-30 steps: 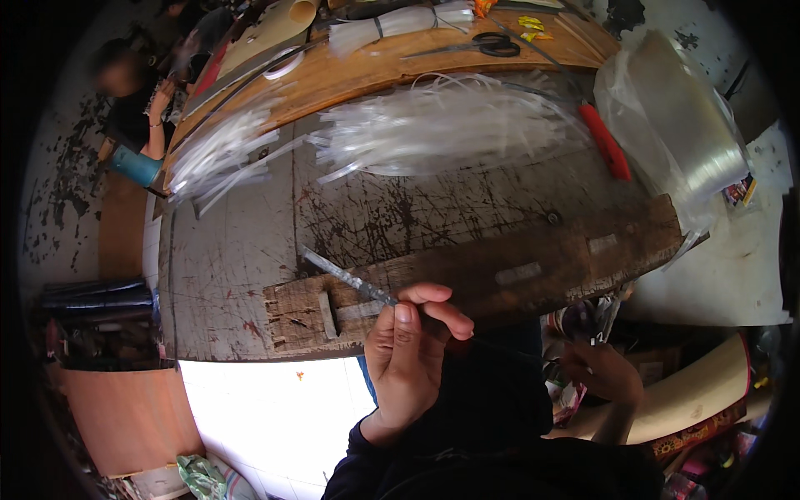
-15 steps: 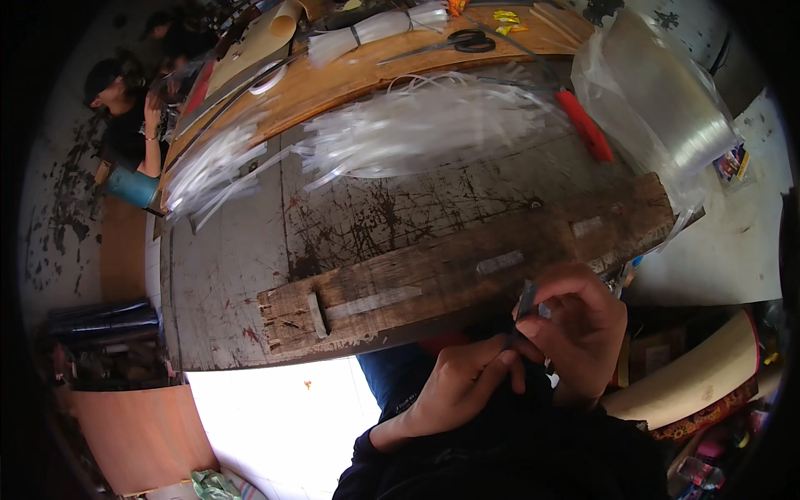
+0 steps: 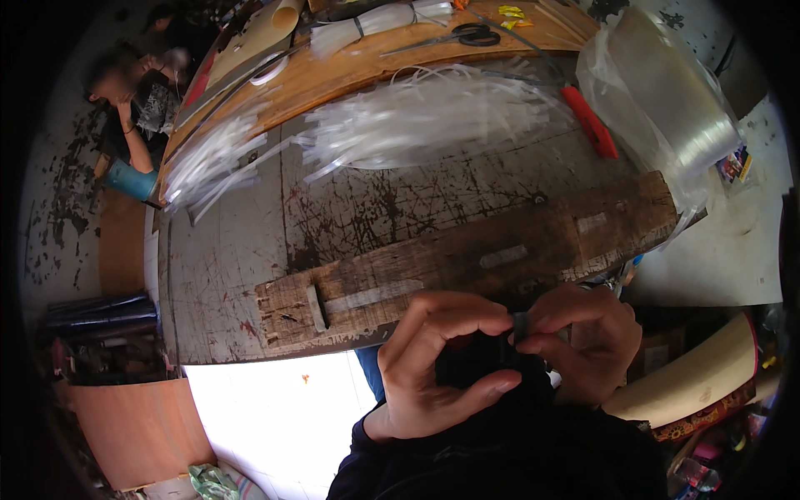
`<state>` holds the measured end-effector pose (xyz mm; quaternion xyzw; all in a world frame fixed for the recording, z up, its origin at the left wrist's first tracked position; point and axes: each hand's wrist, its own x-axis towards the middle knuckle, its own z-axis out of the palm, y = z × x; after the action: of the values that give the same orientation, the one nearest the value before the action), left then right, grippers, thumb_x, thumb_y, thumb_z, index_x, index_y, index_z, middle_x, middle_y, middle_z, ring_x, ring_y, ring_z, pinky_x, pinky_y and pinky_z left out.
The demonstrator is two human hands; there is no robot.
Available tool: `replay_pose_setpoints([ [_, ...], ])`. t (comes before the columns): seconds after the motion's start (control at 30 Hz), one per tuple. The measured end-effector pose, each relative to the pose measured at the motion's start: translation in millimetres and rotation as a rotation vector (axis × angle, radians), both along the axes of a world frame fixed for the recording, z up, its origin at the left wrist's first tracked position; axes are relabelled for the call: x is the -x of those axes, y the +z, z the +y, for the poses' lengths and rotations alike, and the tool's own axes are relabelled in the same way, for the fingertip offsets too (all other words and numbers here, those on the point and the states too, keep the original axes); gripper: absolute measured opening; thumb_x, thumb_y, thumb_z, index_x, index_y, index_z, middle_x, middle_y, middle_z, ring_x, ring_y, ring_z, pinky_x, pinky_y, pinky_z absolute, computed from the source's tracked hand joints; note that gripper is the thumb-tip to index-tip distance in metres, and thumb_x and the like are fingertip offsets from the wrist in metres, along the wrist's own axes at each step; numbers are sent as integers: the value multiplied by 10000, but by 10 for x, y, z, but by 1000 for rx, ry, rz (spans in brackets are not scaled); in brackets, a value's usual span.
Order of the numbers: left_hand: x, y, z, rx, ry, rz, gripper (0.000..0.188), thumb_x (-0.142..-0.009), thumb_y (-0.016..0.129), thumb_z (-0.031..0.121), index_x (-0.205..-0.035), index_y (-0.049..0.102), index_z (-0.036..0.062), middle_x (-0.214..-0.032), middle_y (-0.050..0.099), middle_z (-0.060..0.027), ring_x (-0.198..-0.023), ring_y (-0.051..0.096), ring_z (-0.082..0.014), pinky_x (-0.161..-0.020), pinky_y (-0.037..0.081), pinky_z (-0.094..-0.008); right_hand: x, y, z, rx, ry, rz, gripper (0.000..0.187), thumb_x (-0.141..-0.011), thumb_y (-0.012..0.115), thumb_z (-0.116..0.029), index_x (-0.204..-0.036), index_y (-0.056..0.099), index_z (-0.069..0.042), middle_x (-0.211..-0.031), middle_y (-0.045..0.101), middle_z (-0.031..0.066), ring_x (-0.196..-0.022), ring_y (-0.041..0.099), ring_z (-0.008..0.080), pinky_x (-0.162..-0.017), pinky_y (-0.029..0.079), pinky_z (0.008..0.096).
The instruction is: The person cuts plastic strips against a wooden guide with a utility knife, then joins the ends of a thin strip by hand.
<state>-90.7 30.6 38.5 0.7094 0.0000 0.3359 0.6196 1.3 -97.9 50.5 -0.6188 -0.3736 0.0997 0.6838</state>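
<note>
Just in front of my body, my right hand (image 3: pixel 587 337) pinches a small dark grey flat piece (image 3: pixel 521 327) between thumb and fingers; its exact kind is too small to make out. My left hand (image 3: pixel 442 358) is open in a wide C shape, the thumb well apart from the fingers. Its forefinger tip reaches to the left side of the small piece, and I cannot tell whether it touches. Beyond both hands a worn wooden plank (image 3: pixel 450 267) lies slantwise along the near table edge. A thin upright strip (image 3: pixel 317 308) stands out from the plank's left end.
Clear plastic strips lie in a big heap (image 3: pixel 425 121) and a smaller pile (image 3: pixel 212 162) on the scratched table (image 3: pixel 225 267). Behind them are black scissors (image 3: pixel 475 35) and a tape roll (image 3: pixel 268 70). A red-handled tool (image 3: pixel 590 123) lies beside a clear plastic roll (image 3: pixel 667 92). Someone sits far left.
My left hand has opened and risen, its thumb and fingers now spread. My right hand has shifted slightly right and still pinches the small piece. The seated person has moved an arm.
</note>
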Motion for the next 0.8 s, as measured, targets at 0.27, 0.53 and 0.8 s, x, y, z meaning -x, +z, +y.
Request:
replay_pose_setpoints([
  [0.27, -43, 62, -12, 109, -110, 15, 584, -682, 626, -131, -1175, 321, -57, -790, 599, -140, -774, 615, -182, -698, 470, -241, -25, -15, -9, 27, 27, -126, 229, -606, 732, 56, -772, 587, -7, -707, 624, 85, -638, 611, 175, -552, 476, 245],
  [0.53, -25, 9, -10, 134, -91, -18, 444, -703, 649, -110, -1072, 413, -36, -799, 596, -96, -830, 632, -170, -725, 521, -247, -51, -45, 11, 16, 37, -169, 241, -596, 726, 62, -776, 582, -10, -724, 617, 91, -644, 597, 194, -561, 458, 262],
  [0.8, -16, -11, -90, 183, -13, 16, 399, -646, 642, -171, -920, 401, -10, -787, 564, -126, -757, 615, -177, -694, 523, -273, -36, -43, 6, 59, 16, -199, 269, -558, 742, 34, -770, 586, -24, -744, 616, 84, -670, 579, 203, -589, 437, 282],
])
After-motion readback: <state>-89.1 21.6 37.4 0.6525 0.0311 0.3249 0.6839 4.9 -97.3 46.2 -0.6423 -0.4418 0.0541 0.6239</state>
